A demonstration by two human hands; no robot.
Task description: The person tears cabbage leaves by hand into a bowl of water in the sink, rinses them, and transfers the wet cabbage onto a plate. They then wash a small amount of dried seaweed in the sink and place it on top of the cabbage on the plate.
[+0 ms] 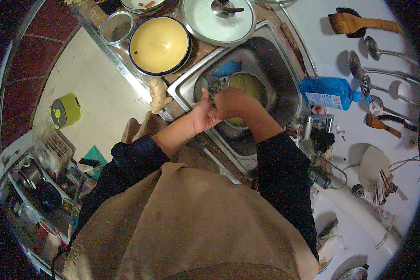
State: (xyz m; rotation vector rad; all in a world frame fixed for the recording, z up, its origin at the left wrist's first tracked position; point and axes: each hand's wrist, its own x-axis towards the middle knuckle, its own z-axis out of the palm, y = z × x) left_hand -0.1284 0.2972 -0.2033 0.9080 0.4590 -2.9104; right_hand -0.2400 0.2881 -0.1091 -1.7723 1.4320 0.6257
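Note:
Over the metal sink (280,60) my two hands meet. My left hand (204,113) comes in with its thumb raised and its fingers curled inward, partly hidden by the other hand. My right hand (235,103) lies against it with its fingers bent over. Just beyond the fingers shows a shiny, patterned, glass-like piece (219,84); how it is gripped is hidden. Beneath the hands, a round vessel (259,88) with yellowish contents stands in the basin. A blue item (227,69), perhaps a cloth or sponge, lies behind it.
Left of the sink stand a yellow bowl (159,45), a strainer-like round container (117,28) and a ginger-like root (158,95). A lidded pan (205,23) sits behind. Rightward are a blue bottle (329,92), a faucet (319,119) and hanging ladles (357,65).

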